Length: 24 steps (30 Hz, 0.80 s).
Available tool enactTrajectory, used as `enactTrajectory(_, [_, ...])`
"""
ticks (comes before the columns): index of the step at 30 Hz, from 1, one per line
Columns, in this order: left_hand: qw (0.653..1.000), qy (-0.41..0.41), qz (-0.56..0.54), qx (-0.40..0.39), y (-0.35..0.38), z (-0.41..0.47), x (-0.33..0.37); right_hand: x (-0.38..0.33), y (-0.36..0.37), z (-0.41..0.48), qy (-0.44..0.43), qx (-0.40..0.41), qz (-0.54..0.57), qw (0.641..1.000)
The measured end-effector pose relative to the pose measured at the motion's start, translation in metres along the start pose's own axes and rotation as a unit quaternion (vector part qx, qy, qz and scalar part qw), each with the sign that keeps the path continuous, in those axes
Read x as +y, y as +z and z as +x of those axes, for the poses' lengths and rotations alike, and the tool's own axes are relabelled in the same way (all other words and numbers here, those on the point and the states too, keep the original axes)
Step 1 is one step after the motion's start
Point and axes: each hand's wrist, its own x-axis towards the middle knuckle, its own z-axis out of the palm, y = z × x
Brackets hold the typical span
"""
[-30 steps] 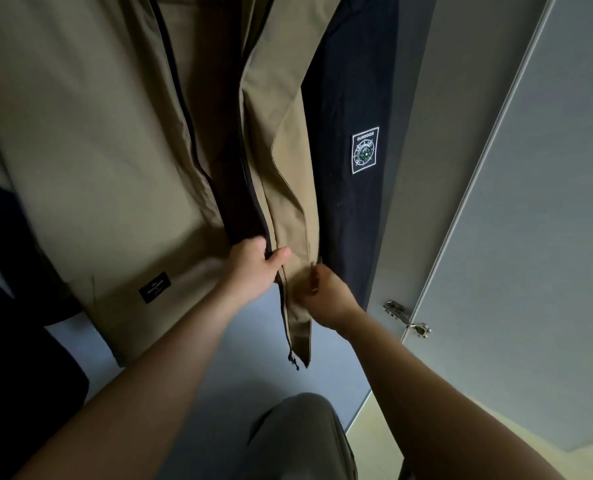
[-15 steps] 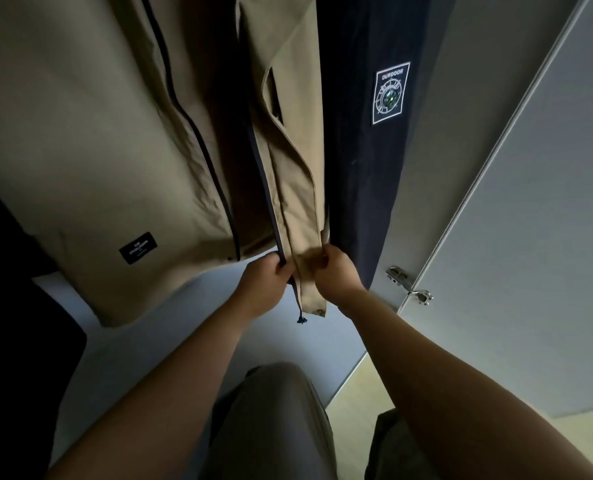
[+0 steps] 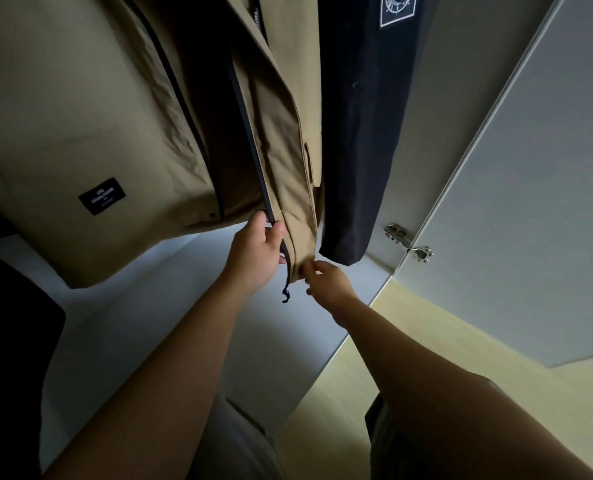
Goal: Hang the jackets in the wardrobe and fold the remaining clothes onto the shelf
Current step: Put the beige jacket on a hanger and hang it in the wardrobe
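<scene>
Tan zip-front fabric jacket (image 3: pixel 80 116) hangs open in the wardrobe. The left hand (image 3: pixel 257 251) grips its zip edge near the hem. The right hand (image 3: pixel 326 282) has fingertips at the hem corner, pinching or only touching, I cannot tell. Best to tug both fronts down evenly and gently. A dark navy jacket with a square patch (image 3: pixel 357 133) crowds it just beside, and a metal door hinge (image 3: pixel 407 240) is near.

Both forearms reach upward; left hand (image 3: pixel 257 249) grips with curled fingers, right hand (image 3: pixel 329 282) seemingly pinches.
</scene>
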Motion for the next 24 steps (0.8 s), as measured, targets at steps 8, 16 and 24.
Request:
enactTrajectory(8, [0.997,0.013,-0.078,-0.025,0.003,-0.012,-0.002,0.013,0.032,-0.009,0.068,-0.087,0.206,0.972])
enactTrajectory(16, [0.992,-0.008,-0.123,-0.013,0.003,-0.013,0.000,0.027,0.030,-0.019,0.080,-0.115,0.267,0.954])
enactTrajectory(24, [0.993,0.001,-0.119,0.001,-0.001,-0.020,0.003,0.031,0.021,-0.025,0.061,-0.094,0.226,0.968])
